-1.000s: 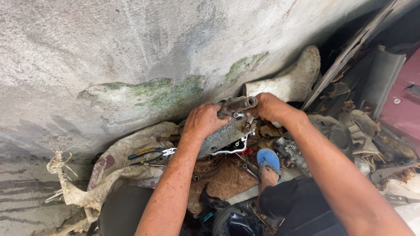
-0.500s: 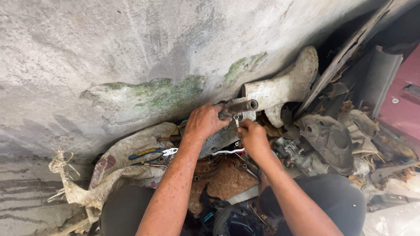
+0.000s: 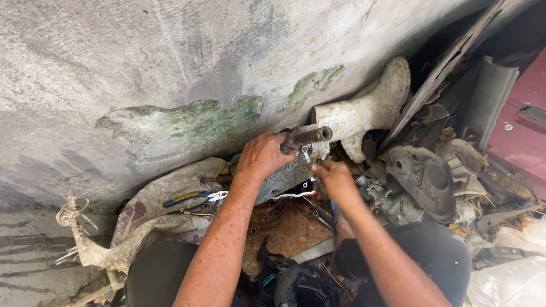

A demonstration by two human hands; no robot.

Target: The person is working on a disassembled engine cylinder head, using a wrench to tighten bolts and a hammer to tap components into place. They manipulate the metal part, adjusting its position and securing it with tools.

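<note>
Centrally, item one: a grey metal part (image 3: 284, 176), lying slantwise on the clutter at the foot of the concrete wall (image 3: 170, 68), with a rusty tube end (image 3: 310, 136) sticking out at its upper right. Your left hand (image 3: 263, 156) lies clamped over the part's upper edge, fingers curled around it, pinning it down. Your right hand (image 3: 335, 181) sits just below the tube, fingertips pressed together on a small spanner (image 3: 306, 152) whose head meets a fastener there; what the head grips is too small to tell. Judged step: working a fastener on the part while it is braced. Your next move likely calls for a firm hold from the left hand and a short, square turn of the spanner.

Item two, just left: blue-handled pliers (image 3: 193, 198) on a dirty woven sack (image 3: 159, 210). Item three, below: a longer spanner (image 3: 293, 195) over brown board (image 3: 290, 233). Item four, behind: a white rubber boot (image 3: 369, 111) against the wall. Item five, right: dark engine covers (image 3: 424, 179) among scrap.
</note>
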